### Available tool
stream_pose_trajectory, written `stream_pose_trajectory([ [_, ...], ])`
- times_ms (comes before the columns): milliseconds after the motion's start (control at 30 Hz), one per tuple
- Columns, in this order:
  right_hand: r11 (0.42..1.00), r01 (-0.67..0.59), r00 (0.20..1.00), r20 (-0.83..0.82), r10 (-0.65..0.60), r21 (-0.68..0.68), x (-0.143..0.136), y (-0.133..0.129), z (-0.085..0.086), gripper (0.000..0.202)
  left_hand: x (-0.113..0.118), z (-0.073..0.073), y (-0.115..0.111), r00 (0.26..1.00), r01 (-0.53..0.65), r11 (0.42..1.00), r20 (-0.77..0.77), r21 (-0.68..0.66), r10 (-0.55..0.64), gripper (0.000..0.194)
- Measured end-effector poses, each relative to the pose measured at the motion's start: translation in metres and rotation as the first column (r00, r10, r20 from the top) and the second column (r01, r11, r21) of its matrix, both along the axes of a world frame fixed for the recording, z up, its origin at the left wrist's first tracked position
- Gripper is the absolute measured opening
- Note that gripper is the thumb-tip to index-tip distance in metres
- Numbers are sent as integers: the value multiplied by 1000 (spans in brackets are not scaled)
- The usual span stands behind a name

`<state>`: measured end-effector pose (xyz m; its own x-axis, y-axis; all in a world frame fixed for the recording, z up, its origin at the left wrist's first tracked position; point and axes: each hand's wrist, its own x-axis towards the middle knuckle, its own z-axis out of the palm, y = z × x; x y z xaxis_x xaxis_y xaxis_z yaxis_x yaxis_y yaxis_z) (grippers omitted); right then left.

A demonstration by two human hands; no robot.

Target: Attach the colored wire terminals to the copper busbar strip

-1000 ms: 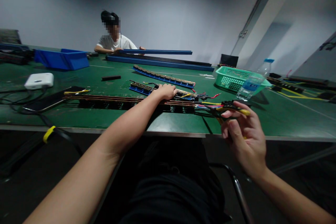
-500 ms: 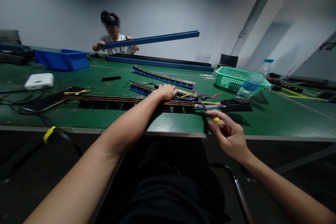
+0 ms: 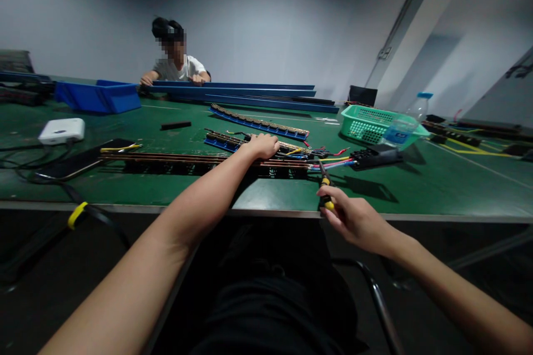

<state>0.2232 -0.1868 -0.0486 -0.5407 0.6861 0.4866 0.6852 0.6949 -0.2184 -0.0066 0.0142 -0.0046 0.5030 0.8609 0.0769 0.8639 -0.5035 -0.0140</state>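
Pliers with black and yellow handles [image 3: 327, 199] are in my right hand [image 3: 350, 216], near the table's front edge. Their tip points at the colored wires [image 3: 337, 162] at the right end of a long strip with copper rods [image 3: 187, 158]. Those wires run to a black connector block [image 3: 375, 157]. My left hand [image 3: 264, 146] rests on the strip, fingers bent over its far side; what they grip, if anything, is hidden. Behind it lies a shorter blue-based strip [image 3: 220, 141], and farther back a similar curved one [image 3: 258, 122].
A green basket [image 3: 362, 122] and a water bottle [image 3: 402, 127] stand at the right. At the left are a blue bin [image 3: 100, 97], a white box [image 3: 61, 130] and a black phone-like slab [image 3: 79, 162]. Across the table a person [image 3: 179, 66] touches long blue rails [image 3: 250, 90].
My right hand and the pliers have shifted slightly left and nearer me. The connector block has tilted up at its right. The person across has lowered the raised blue rail onto the table.
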Motion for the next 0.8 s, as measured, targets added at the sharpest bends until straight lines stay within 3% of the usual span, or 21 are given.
stream_pose_trajectory([
  [133,983,41,980,-183,-74,-179,-10,-6,10,31,0,1,-1,1000,-3,1000,-3,-5,3,46],
  [233,950,73,879,-431,-205,-303,-17,-6,14,29,1,1,-2,1000,-1,1000,6,-10,1,47],
  [433,895,36,524,-755,-395,-444,-31,3,18,43,0,-1,1,1000,11,1000,19,-8,-11,47],
  [533,886,-50,287,-857,-429,-460,-36,6,23,45,0,-1,2,1000,9,1000,21,-7,-8,47],
  [667,859,-165,-29,-868,-495,-485,-36,8,29,42,0,-1,2,1000,-2,1000,10,-4,2,47],
  [733,841,-225,-139,-838,-528,-493,-34,9,30,38,1,-1,2,1000,-2,1000,10,0,2,47],
  [800,843,-254,-194,-829,-524,-474,-31,10,29,35,1,-2,2,1000,2,1000,12,1,-2,47],
])
